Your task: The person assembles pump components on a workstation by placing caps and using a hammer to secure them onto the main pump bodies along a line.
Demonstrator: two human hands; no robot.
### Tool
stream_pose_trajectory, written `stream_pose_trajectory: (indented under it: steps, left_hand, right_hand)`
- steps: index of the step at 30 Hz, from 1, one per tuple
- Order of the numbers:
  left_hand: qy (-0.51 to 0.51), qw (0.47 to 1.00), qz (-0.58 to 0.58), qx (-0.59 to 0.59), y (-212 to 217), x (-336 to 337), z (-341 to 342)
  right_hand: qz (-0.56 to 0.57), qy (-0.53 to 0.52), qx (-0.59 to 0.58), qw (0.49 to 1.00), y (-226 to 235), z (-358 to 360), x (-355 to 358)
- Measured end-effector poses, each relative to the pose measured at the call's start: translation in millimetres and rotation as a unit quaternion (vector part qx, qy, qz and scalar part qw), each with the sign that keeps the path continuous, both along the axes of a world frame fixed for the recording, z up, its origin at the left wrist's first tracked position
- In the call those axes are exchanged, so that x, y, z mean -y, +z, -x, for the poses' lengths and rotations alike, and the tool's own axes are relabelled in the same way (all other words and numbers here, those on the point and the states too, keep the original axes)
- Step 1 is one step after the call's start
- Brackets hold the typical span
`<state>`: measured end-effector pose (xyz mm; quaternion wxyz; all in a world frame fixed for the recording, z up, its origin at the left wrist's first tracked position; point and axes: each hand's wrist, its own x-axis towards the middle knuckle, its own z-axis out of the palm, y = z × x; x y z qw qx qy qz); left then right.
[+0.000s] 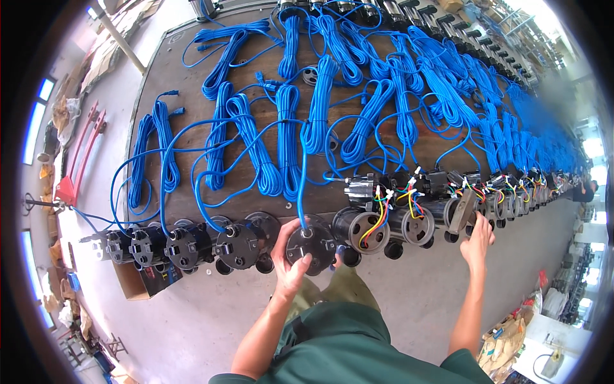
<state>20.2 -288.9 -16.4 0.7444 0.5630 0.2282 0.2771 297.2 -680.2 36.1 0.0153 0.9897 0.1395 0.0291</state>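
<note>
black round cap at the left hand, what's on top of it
A blue cable joins the cap, and the left hand has its thumb over the edge; the inside is covered.

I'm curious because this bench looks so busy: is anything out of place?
Nothing looks spilled or damaged. Coloured wires exposed at open housings right of the left hand look untidy; housings on its left are capped.

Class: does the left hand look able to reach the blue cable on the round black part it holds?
Probably yes: the left hand lies close to the blue cable, nothing visibly between.
</note>
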Motion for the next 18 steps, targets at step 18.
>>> stream_pose_trajectory:
  steps: [18]
  left_hand:
    - [-0.017, 1.0, -0.005, 0.018, -4, -12, -5]
  right_hand:
    - [-0.452, -0.077, -0.483, 0.746, 67, 174, -137]
